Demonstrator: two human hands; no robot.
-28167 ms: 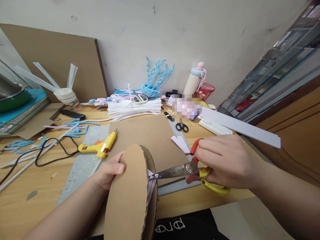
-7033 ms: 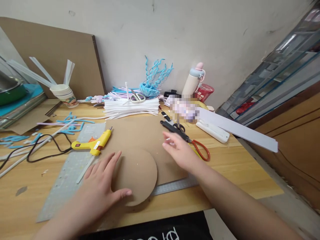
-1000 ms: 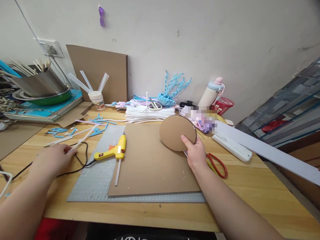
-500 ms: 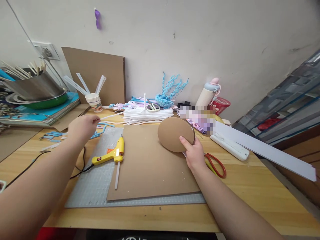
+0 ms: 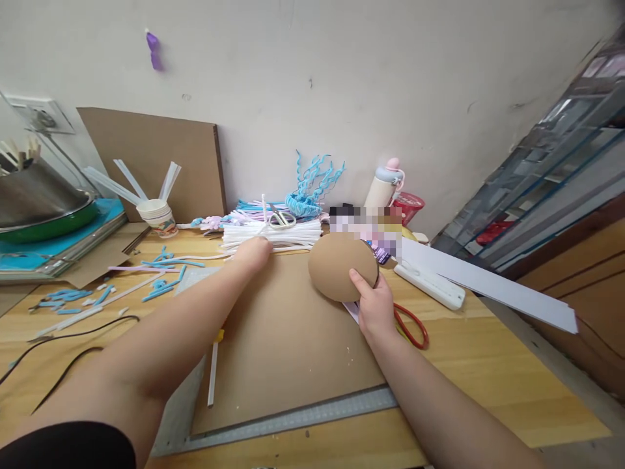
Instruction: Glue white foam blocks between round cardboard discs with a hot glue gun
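My right hand (image 5: pixel 375 306) grips an oval cardboard disc (image 5: pixel 336 267), thumb on its face, fingers behind it. A pale lilac strip shows below the disc. My left hand (image 5: pixel 252 254) reaches the near side of a bundle of white pipe cleaners (image 5: pixel 303 233); its fingers are mostly hidden, so I cannot tell what they hold. Scissors (image 5: pixel 282 219) lie on the bundle. Beneath both hands is a large cardboard sheet (image 5: pixel 288 339) on a grey cutting mat (image 5: pixel 312 412). My left forearm covers most of the yellow glue gun (image 5: pixel 221 335), whose glue stick (image 5: pixel 213 378) shows.
Blue pipe cleaner pieces (image 5: pixel 68 296) and black cords (image 5: pixel 63 335) lie at left. Behind stand a paper cup (image 5: pixel 157 218) of glue sticks, a curly blue pipe-cleaner piece (image 5: pixel 305 203) and a bottle (image 5: pixel 381 189). Red-handled scissors (image 5: pixel 414 326) and a white power strip (image 5: pixel 430 284) lie right.
My left hand has moved right, from beside the cup to the white bundle; the white strand it pinched is no longer seen in it. My right hand still holds the disc. The view has shifted right.
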